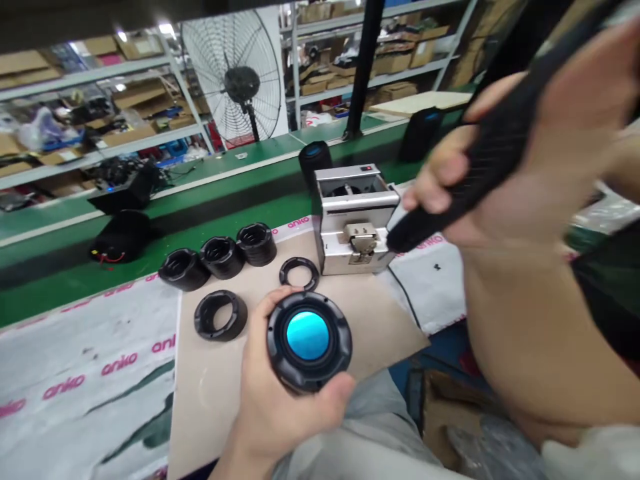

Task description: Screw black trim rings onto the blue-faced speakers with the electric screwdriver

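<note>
My left hand is wrapped round a black round speaker with a lobed rim and a shiny blue centre, turned face up. Blurred in the upper right, my right hand grips a black electric screwdriver, its ribbed body slanting down to the left. The screwdriver's front end is beside a silver screw feeder; its bit is not clear to see. Just behind the speaker lies a thin black ring. A thicker black ring is to the left of my left hand.
Three black ring-shaped housings stand in a row on the brown board. Behind the feeder is a black cylinder with a blue top. Another black cylinder with a red wire lies at left. A fan and loaded shelves fill the background.
</note>
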